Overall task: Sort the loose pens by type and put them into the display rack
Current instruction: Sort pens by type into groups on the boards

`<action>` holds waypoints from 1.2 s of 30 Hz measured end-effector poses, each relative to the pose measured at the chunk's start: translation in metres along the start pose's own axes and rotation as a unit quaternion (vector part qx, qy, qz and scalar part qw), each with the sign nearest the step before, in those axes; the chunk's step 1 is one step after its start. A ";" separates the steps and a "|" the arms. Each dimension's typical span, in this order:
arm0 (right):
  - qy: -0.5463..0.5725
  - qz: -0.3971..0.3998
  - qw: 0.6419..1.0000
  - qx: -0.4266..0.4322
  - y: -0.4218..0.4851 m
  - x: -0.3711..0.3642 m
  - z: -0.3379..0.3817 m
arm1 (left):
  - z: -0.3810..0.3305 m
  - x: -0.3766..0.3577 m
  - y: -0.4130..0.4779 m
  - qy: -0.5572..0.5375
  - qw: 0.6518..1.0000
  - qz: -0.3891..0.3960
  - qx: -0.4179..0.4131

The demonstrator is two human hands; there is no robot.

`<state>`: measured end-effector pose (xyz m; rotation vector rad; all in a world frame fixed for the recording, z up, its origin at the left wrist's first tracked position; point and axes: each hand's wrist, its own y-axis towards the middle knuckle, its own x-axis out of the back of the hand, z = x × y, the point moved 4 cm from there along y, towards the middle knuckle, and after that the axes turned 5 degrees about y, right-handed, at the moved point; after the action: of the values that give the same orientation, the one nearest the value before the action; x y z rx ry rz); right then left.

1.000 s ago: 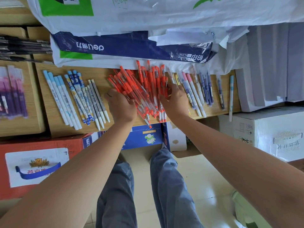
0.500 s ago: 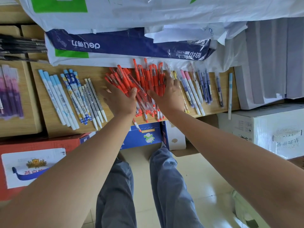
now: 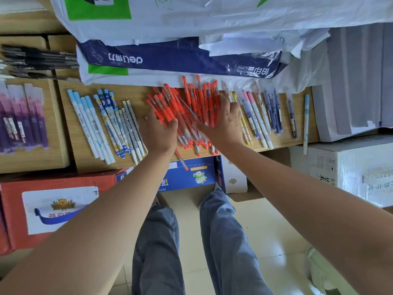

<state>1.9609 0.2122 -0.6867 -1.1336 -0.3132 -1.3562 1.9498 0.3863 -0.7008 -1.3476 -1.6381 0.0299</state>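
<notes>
In the head view, a heap of loose red-orange plastic pens (image 3: pixel 191 109) is seen lying on the middle of a light wooden shelf board (image 3: pixel 71 143), crossed over one another at mixed angles. The left hand (image 3: pixel 158 133) is laid palm down on the left side of the heap, its fingers fairly straight and spread; nothing is gripped. The right hand (image 3: pixel 225 122) is laid on the right side in the same way, fingers splayed over the pens and thumb stretched toward the left hand. One stray red pen (image 3: pixel 181 159) is seen sticking out over the board's front edge.

Left of the heap, sorted rows are laid out: white pens with light-blue caps (image 3: pixel 87 122), dark-blue patterned pens (image 3: pixel 110 122) and grey pens (image 3: pixel 131 128). To the right, pink-capped white pens (image 3: pixel 255 118), dark violet-blue pens (image 3: pixel 274 111) and a single pale-blue pen (image 3: pixel 306 122) are placed.

A blue-and-white wrapped paper ream (image 3: pixel 180 58) is stacked behind the pens. Purple pens (image 3: pixel 23 120) are seen on a neighbouring board at far left.
</notes>
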 end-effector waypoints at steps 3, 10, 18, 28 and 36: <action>0.002 0.000 1.000 -0.005 0.000 -0.001 0.000 | 0.006 0.000 0.000 0.008 0.999 0.019 0.028; -0.004 0.001 1.000 0.000 -0.004 -0.002 0.000 | 0.010 0.002 -0.004 0.017 1.000 -0.007 0.001; -0.010 0.001 1.000 0.013 -0.005 -0.002 -0.001 | 0.011 0.014 0.007 -0.006 0.996 -0.091 0.015; -0.011 0.003 1.000 0.005 -0.006 -0.002 0.000 | 0.017 0.021 -0.011 0.068 0.995 -0.060 -0.051; -0.003 -0.008 1.000 0.016 -0.005 -0.004 -0.003 | 0.021 0.018 -0.008 0.060 0.997 -0.053 -0.009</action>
<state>1.9540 0.2129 -0.6889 -1.1107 -0.3479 -1.3583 1.9309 0.4080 -0.6959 -1.2496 -1.6090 -0.1273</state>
